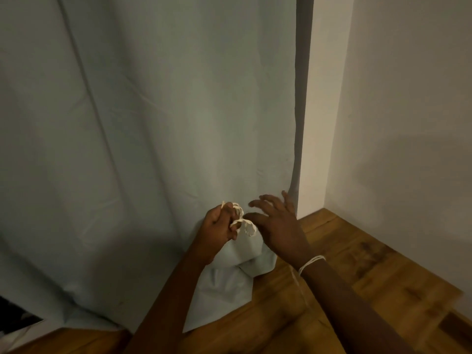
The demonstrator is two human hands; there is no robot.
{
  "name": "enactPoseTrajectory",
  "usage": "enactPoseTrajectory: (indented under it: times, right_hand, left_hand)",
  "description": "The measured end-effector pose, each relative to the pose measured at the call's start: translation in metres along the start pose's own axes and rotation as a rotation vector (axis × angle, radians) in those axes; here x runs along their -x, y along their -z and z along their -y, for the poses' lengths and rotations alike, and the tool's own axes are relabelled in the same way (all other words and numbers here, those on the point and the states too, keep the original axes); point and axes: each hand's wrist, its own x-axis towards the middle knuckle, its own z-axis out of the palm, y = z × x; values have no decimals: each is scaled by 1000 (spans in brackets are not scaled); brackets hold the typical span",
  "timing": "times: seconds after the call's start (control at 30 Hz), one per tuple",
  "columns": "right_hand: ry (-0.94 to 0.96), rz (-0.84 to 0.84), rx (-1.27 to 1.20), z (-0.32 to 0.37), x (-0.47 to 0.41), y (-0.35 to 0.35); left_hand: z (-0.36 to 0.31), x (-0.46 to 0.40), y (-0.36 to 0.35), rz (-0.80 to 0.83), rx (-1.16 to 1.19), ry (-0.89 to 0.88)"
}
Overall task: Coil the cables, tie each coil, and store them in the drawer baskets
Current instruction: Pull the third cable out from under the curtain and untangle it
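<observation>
A pale blue curtain (pixel 153 123) pools on the wooden floor (pixel 370 277) beside a white wall (pixel 408 111).

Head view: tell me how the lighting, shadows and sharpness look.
Head view: dim, warm light; the pale curtain is shaded at left and along its bottom folds; a soft shadow lies on the white wall; the right hand has spread, slightly smeared fingers; the left hand grips a whitish cord, its detail soft; the wood floor grain is blurry.
</observation>
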Motion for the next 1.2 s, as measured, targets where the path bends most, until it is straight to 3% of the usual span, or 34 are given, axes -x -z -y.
enactPoseTrajectory:
  times: [0.13,0.23,0.4,0.43,0.53,0.67,0.77,0.87,0.93,1.07,1.2]
  right_hand:
    - [-164,19,-604,21,15,-13]
    - [-345,-10,-853,25,20,-15]
    - [-774,187,-1649,38,13,0]
    - [-771,249,-1625,39,13,0]
    - [-581,314,-1233,43,21,-4]
    - [-380,348,-893,53,35,-9]
    - [-232,429,-767,55,38,-10]
    - [-54,456,-699,45,25,8]
    - [12,394,-666,33,10,23]
    - [-66,274,-695,9,-10,46]
    - [-249,176,-862,-5,-19,60]
  left_hand:
    - [-11,2,-1,-30,206,25]
    - [-14,1,10,18,310,84]
    - [-13,-2,21,45,457,92]
    - [-15,-3,22,38,515,89]
    - [-22,-7,29,23,727,102]
    - [-20,-12,35,-21,694,65]
    - [7,-9,39,-100,243,-58]
    - [30,-2,39,47,-469,-323]
    - [28,7,32,137,-748,-396]
    - [-1,23,23,328,-513,-50]
    - [-20,26,23,458,204,222]
